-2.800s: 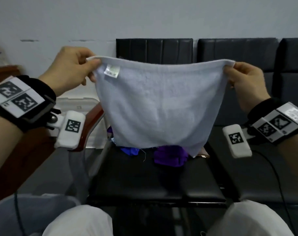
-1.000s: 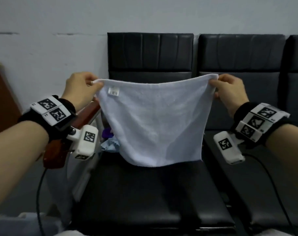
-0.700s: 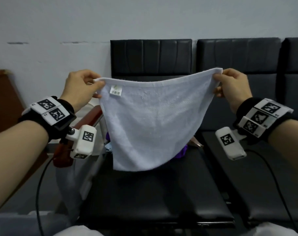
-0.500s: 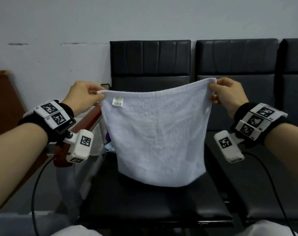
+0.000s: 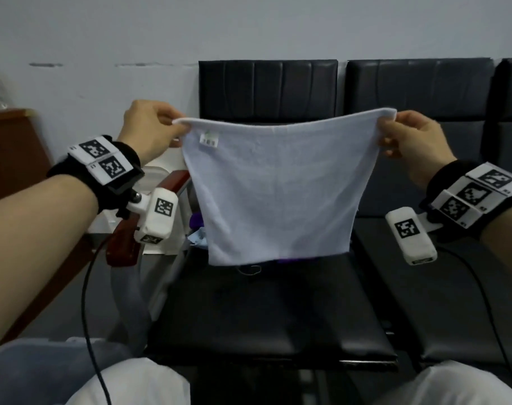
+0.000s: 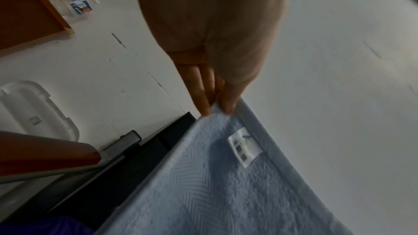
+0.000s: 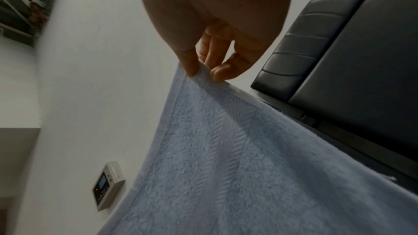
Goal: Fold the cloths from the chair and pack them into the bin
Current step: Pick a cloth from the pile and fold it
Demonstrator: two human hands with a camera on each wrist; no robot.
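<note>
A pale blue towel (image 5: 275, 191) hangs spread in the air above the black chair seat (image 5: 263, 311), with a small white label near its top left corner. My left hand (image 5: 176, 128) pinches the top left corner (image 6: 217, 112). My right hand (image 5: 386, 127) pinches the top right corner (image 7: 201, 74). The towel's lower edge hangs just above the seat. Behind it, purple (image 5: 195, 220) and blue (image 5: 197, 236) cloths peek out at the back of the seat, mostly hidden. A translucent bin (image 5: 29, 369) sits at the lower left by my knee.
A wooden armrest (image 5: 140, 226) runs along the chair's left side, and a white plastic lid (image 6: 34, 112) leans against the wall behind it. More black seats (image 5: 439, 287) continue to the right. A wall control panel (image 7: 108, 185) shows in the right wrist view. Cables hang from both wrist cameras.
Both hands have kept their pinch on the towel's top corners. The towel was lowered a moment ago and is now lifted slightly and stretched wider, its lower edge off the seat.
</note>
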